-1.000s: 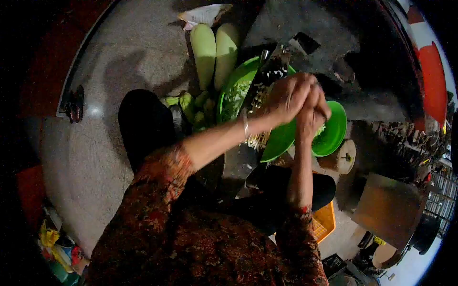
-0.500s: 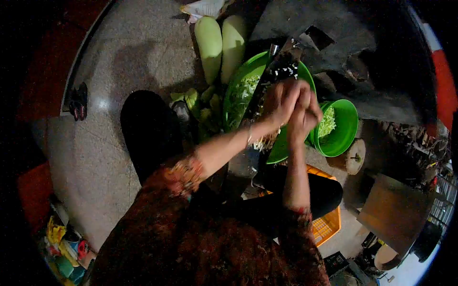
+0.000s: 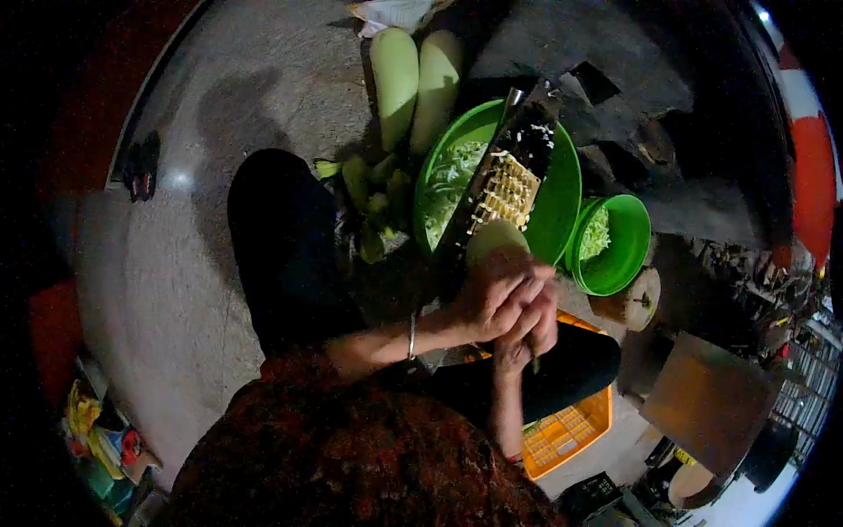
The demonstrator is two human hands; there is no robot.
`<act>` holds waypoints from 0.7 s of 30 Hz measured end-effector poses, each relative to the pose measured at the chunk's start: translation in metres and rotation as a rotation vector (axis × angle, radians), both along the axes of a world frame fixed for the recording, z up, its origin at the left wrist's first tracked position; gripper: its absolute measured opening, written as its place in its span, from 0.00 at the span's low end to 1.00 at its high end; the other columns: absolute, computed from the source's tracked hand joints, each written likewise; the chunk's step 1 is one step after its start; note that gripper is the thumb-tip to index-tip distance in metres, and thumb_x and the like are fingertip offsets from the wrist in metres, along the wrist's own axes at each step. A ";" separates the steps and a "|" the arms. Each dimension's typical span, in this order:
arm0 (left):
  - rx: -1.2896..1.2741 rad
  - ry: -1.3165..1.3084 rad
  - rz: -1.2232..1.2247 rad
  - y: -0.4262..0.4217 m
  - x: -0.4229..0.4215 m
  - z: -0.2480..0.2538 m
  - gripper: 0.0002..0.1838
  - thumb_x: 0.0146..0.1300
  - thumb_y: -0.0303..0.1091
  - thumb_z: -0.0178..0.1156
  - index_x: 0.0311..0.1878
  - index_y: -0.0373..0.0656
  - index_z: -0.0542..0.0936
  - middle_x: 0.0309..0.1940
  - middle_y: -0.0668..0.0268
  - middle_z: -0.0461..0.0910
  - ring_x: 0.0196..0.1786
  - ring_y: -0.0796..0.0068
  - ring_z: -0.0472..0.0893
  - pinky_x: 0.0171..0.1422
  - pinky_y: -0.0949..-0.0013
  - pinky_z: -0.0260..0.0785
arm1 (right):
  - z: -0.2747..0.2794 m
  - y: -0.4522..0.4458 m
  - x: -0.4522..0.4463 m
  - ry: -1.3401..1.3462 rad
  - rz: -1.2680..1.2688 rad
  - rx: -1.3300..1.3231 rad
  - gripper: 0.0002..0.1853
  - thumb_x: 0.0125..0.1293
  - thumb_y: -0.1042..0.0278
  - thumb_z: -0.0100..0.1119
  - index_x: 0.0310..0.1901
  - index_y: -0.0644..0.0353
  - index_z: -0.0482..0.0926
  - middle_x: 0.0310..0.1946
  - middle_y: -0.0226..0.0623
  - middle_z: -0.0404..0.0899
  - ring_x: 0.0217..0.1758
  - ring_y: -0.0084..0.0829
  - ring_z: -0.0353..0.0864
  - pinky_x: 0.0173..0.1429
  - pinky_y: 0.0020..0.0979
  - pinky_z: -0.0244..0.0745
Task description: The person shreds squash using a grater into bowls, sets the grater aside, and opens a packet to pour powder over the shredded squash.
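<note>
A pale green gourd piece (image 3: 497, 239) rests against the lower end of a grater (image 3: 509, 187), whose metal grating plate is set in a long dark board. The board leans across a large green basin (image 3: 566, 206), and pale shreds (image 3: 457, 180) lie in the basin's left side. My left hand (image 3: 488, 294), a bracelet at its wrist, is closed over the near end of the gourd piece. My right hand (image 3: 537, 323) is wrapped together with the left, its fingers interlaced or overlapping; they partly hide the gourd.
Two whole gourds (image 3: 395, 83) lie beyond the basin. Peelings or leafy scraps (image 3: 373, 198) are left of it. A green bucket (image 3: 628, 246) with shreds stands at right, beside a round cut piece (image 3: 644, 297). An orange crate (image 3: 571, 430) is under my right leg.
Both hands have slid down the grater toward my body, from its upper part to its lower end. The grating plate and the gourd piece now show.
</note>
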State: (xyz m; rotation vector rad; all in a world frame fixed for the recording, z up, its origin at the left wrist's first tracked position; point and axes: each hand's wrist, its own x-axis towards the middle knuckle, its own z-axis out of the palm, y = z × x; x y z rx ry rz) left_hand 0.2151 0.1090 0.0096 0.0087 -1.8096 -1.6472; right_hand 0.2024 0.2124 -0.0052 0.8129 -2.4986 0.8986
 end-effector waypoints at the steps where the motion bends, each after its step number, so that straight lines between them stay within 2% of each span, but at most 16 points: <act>1: -0.011 0.048 0.023 -0.001 0.002 -0.005 0.11 0.62 0.32 0.51 0.45 0.38 0.75 0.32 0.56 0.78 0.37 0.57 0.78 0.43 0.60 0.69 | 0.011 -0.014 -0.001 -0.064 -0.025 -0.155 0.15 0.70 0.64 0.42 0.39 0.66 0.77 0.31 0.37 0.79 0.31 0.29 0.78 0.36 0.31 0.72; 2: -0.034 0.049 0.008 -0.003 -0.004 -0.015 0.10 0.62 0.33 0.51 0.42 0.40 0.76 0.32 0.58 0.78 0.36 0.58 0.78 0.42 0.61 0.69 | 0.022 -0.028 -0.002 -0.117 -0.046 -0.320 0.15 0.71 0.64 0.42 0.38 0.66 0.77 0.30 0.37 0.79 0.31 0.28 0.77 0.36 0.30 0.72; 5: -0.068 -0.140 0.009 -0.020 -0.047 -0.013 0.11 0.64 0.37 0.48 0.38 0.41 0.77 0.30 0.59 0.78 0.35 0.60 0.79 0.42 0.63 0.69 | 0.013 -0.042 -0.041 -0.254 -0.169 -0.395 0.15 0.70 0.62 0.45 0.34 0.65 0.76 0.30 0.36 0.77 0.33 0.22 0.75 0.38 0.26 0.70; 6: 0.001 -0.120 0.064 -0.023 -0.068 -0.024 0.13 0.65 0.40 0.47 0.35 0.42 0.77 0.28 0.60 0.79 0.34 0.62 0.80 0.40 0.64 0.70 | 0.000 -0.047 -0.064 -0.294 -0.142 -0.522 0.16 0.70 0.60 0.46 0.34 0.65 0.75 0.29 0.34 0.76 0.31 0.21 0.72 0.37 0.25 0.69; 7: 0.129 -0.066 0.079 -0.027 -0.088 -0.024 0.16 0.66 0.42 0.47 0.34 0.41 0.78 0.27 0.59 0.79 0.32 0.63 0.80 0.37 0.65 0.70 | -0.019 -0.056 -0.086 -0.209 -0.209 -0.547 0.17 0.70 0.58 0.48 0.33 0.64 0.75 0.28 0.32 0.75 0.30 0.21 0.71 0.36 0.25 0.68; 8: 0.319 -0.118 0.070 -0.027 -0.111 -0.038 0.18 0.67 0.43 0.45 0.33 0.40 0.78 0.26 0.59 0.79 0.30 0.63 0.80 0.36 0.66 0.70 | 0.000 -0.066 -0.105 -0.317 -0.074 -0.527 0.17 0.69 0.57 0.49 0.33 0.65 0.75 0.28 0.31 0.74 0.30 0.20 0.69 0.37 0.25 0.67; 10: 0.253 -0.111 0.282 -0.045 -0.148 -0.034 0.20 0.67 0.44 0.44 0.30 0.39 0.79 0.25 0.56 0.79 0.29 0.58 0.79 0.34 0.64 0.69 | -0.003 -0.089 -0.157 -0.227 0.175 -0.612 0.15 0.69 0.59 0.51 0.31 0.63 0.75 0.24 0.27 0.73 0.29 0.17 0.66 0.34 0.24 0.64; 11: 0.204 -0.140 0.156 -0.060 -0.162 -0.029 0.20 0.67 0.44 0.44 0.30 0.40 0.79 0.26 0.53 0.78 0.29 0.55 0.78 0.34 0.61 0.68 | 0.009 -0.101 -0.170 -0.185 0.180 -0.607 0.17 0.69 0.61 0.50 0.27 0.67 0.73 0.20 0.30 0.70 0.26 0.18 0.63 0.29 0.25 0.62; 13: 0.114 -0.073 0.154 -0.066 -0.172 -0.015 0.18 0.68 0.43 0.44 0.35 0.41 0.78 0.26 0.52 0.77 0.29 0.55 0.78 0.34 0.59 0.67 | 0.022 -0.092 -0.181 -0.285 0.177 -0.511 0.16 0.69 0.64 0.49 0.28 0.67 0.73 0.19 0.29 0.65 0.25 0.18 0.58 0.28 0.25 0.59; 15: 0.059 -0.015 0.136 -0.054 -0.151 -0.004 0.17 0.68 0.42 0.43 0.42 0.40 0.77 0.31 0.51 0.79 0.33 0.54 0.79 0.37 0.59 0.69 | 0.042 -0.069 -0.165 -0.340 0.257 -0.519 0.15 0.69 0.65 0.48 0.27 0.67 0.73 0.19 0.28 0.63 0.25 0.18 0.56 0.27 0.25 0.57; 16: 0.053 0.034 0.151 -0.049 -0.118 0.021 0.18 0.68 0.41 0.43 0.48 0.38 0.75 0.37 0.51 0.79 0.39 0.54 0.80 0.42 0.59 0.71 | 0.059 -0.065 -0.137 -0.204 0.325 -0.474 0.14 0.70 0.66 0.47 0.28 0.66 0.72 0.19 0.27 0.63 0.24 0.18 0.57 0.27 0.24 0.56; 17: 0.086 -0.012 0.077 -0.040 -0.090 0.032 0.18 0.68 0.40 0.44 0.50 0.37 0.74 0.42 0.52 0.79 0.43 0.52 0.79 0.46 0.59 0.71 | 0.067 -0.054 -0.110 -0.253 0.290 -0.415 0.13 0.70 0.68 0.45 0.31 0.66 0.73 0.20 0.28 0.65 0.24 0.19 0.60 0.27 0.23 0.57; 18: 0.054 0.010 0.116 -0.032 -0.065 0.038 0.16 0.68 0.37 0.45 0.50 0.37 0.74 0.39 0.52 0.79 0.41 0.52 0.79 0.44 0.59 0.71 | 0.069 -0.043 -0.086 -0.307 0.321 -0.469 0.12 0.70 0.68 0.43 0.35 0.67 0.74 0.23 0.31 0.70 0.26 0.20 0.66 0.29 0.23 0.61; 19: -0.023 -0.016 0.090 -0.029 -0.042 0.039 0.15 0.67 0.34 0.46 0.51 0.38 0.74 0.37 0.53 0.78 0.38 0.54 0.79 0.43 0.61 0.71 | 0.068 -0.035 -0.063 -0.277 0.240 -0.401 0.13 0.69 0.68 0.43 0.36 0.67 0.75 0.27 0.35 0.74 0.28 0.24 0.71 0.32 0.25 0.66; 20: -0.031 -0.009 0.049 -0.020 -0.028 0.024 0.14 0.66 0.33 0.48 0.50 0.38 0.74 0.35 0.54 0.78 0.36 0.57 0.79 0.41 0.62 0.71 | 0.055 -0.030 -0.045 -0.159 0.190 -0.385 0.14 0.71 0.65 0.43 0.38 0.65 0.76 0.27 0.31 0.75 0.28 0.21 0.70 0.32 0.25 0.65; 21: -0.012 -0.039 0.022 -0.013 -0.013 0.019 0.13 0.66 0.33 0.48 0.48 0.37 0.75 0.35 0.54 0.78 0.36 0.56 0.78 0.42 0.60 0.70 | 0.061 -0.025 -0.025 -0.182 0.124 -0.203 0.15 0.71 0.64 0.42 0.41 0.64 0.77 0.29 0.35 0.78 0.31 0.25 0.75 0.36 0.26 0.69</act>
